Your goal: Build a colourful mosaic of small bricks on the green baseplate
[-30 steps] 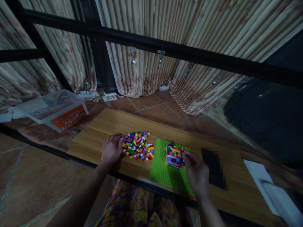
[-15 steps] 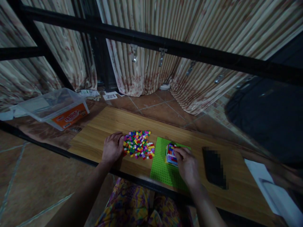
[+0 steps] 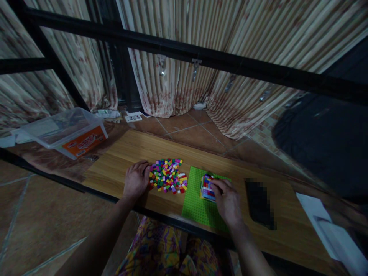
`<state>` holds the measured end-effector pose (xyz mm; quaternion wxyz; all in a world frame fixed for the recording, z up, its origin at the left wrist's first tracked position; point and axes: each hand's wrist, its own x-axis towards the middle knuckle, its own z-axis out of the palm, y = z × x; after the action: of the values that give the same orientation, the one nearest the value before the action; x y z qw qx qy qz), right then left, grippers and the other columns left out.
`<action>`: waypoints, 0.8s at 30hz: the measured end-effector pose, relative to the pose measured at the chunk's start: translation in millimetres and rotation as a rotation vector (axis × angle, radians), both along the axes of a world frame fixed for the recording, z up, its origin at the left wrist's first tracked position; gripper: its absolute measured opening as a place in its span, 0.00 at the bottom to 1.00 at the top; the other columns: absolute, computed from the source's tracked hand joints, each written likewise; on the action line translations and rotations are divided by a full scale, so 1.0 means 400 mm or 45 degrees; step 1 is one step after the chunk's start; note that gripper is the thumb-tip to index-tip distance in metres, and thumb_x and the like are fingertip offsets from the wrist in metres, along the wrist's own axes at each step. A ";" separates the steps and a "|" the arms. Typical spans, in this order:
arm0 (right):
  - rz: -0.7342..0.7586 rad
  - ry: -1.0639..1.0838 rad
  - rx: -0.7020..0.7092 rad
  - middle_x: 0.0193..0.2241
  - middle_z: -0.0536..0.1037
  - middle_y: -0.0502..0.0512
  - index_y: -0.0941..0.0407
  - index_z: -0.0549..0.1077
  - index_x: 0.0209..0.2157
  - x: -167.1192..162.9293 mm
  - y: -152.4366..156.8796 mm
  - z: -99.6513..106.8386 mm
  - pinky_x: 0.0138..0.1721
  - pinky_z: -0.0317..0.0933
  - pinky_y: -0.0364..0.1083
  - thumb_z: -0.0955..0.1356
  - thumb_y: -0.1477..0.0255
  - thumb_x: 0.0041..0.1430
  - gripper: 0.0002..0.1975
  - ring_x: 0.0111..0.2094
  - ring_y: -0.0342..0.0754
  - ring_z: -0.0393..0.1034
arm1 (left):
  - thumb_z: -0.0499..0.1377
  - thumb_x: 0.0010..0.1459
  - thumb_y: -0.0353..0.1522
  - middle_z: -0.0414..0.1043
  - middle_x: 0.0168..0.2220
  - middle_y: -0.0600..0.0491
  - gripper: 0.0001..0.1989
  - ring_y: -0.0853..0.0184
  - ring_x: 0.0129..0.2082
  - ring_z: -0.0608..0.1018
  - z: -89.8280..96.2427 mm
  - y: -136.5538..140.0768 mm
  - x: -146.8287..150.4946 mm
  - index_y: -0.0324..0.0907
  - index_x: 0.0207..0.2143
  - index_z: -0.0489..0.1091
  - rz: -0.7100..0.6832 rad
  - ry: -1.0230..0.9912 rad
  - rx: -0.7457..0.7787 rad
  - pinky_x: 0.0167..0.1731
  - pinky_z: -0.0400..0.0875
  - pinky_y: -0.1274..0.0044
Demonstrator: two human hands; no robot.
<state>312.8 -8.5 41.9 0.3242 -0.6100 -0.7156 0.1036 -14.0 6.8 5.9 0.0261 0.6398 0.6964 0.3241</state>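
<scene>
A loose pile of small multicoloured building bricks (image 3: 168, 176) lies on the wooden tabletop. At the pile's left edge, my left hand (image 3: 136, 179) rests palm down, fingers loosely bent and holding nothing that I can see. Right of the pile is a green studded baseplate (image 3: 195, 211). On it stands a low block of layered bricks (image 3: 207, 188), with red, blue and pale pieces on top and a yellow edge below. My right hand (image 3: 229, 201) reaches over the block's right side, thumb and forefinger pinched at its top. Whatever is between those fingertips is hidden.
A black, partly pixelated flat object (image 3: 258, 201) lies right of the baseplate. White paper (image 3: 316, 222) sits at the right end of the wooden table (image 3: 120, 153). Beyond the left end is a clear plastic bin (image 3: 77, 132) with an orange label. A dark bar (image 3: 178, 48) crosses before curtains.
Both hands keep the same places, the right one still pinched at the top of the brick block. Only a very slight shift of the whole view shows.
</scene>
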 end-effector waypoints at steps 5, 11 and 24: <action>0.027 -0.089 0.064 0.36 0.76 0.56 0.53 0.77 0.36 0.010 0.003 -0.008 0.43 0.61 0.50 0.61 0.65 0.65 0.14 0.40 0.52 0.67 | 0.46 0.64 0.40 0.75 0.47 0.47 0.19 0.58 0.49 0.74 0.002 0.000 0.001 0.41 0.42 0.74 0.011 -0.014 0.010 0.52 0.65 0.65; 0.049 -0.076 0.095 0.37 0.76 0.55 0.53 0.77 0.36 0.013 0.002 -0.013 0.44 0.61 0.50 0.60 0.64 0.66 0.15 0.40 0.51 0.67 | 0.46 0.63 0.41 0.75 0.47 0.47 0.20 0.57 0.49 0.74 0.002 0.001 0.001 0.41 0.42 0.74 0.011 -0.014 0.007 0.52 0.65 0.64; -0.020 -0.006 0.082 0.39 0.76 0.57 0.53 0.77 0.37 0.004 -0.018 -0.009 0.45 0.61 0.52 0.62 0.62 0.64 0.15 0.42 0.53 0.67 | 0.46 0.63 0.40 0.75 0.48 0.47 0.19 0.57 0.49 0.73 0.005 0.001 0.001 0.42 0.42 0.73 0.006 -0.010 0.005 0.52 0.64 0.64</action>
<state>314.4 -15.5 38.3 0.3428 -0.6052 -0.7144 0.0764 -13.4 7.4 7.8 0.0269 0.6369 0.6973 0.3279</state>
